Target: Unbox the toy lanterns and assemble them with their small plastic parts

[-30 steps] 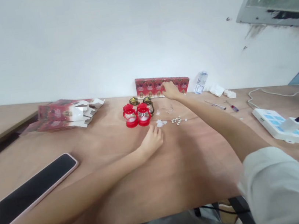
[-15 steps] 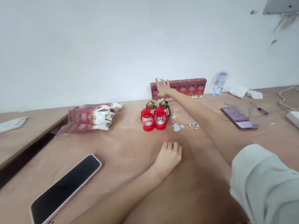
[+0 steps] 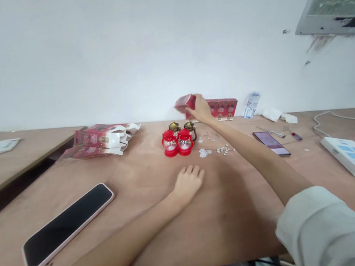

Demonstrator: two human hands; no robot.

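Note:
My right hand point(image 3: 201, 109) is closed around a small red printed box point(image 3: 184, 103), tilted and raised in front of the wall. Below it stand two red miniature lanterns point(image 3: 184, 142) side by side, with two dark lanterns with gold tops point(image 3: 173, 127) right behind them. My left hand point(image 3: 188, 184) rests palm down on the table in front of the lanterns, fingers a little apart and bent, holding nothing that I can see. Between the hands lie a little heap of white tabs point(image 3: 204, 152) and several button cells point(image 3: 223, 150).
More red boxes point(image 3: 223, 109) stand against the wall. Opened red packaging point(image 3: 99, 140) lies left, beyond a black-screened phone point(image 3: 68, 227). At right are another phone point(image 3: 271, 143), a screwdriver point(image 3: 296, 135), crumpled tissue point(image 3: 272, 114), a clear plastic wrapper point(image 3: 251, 105) and a power strip point(image 3: 348, 153).
My right hand, earlier spread over the row of boxes, has taken hold of the leftmost box and lifted it. My left hand stays on the table, its fingers slightly looser. The view has shifted right.

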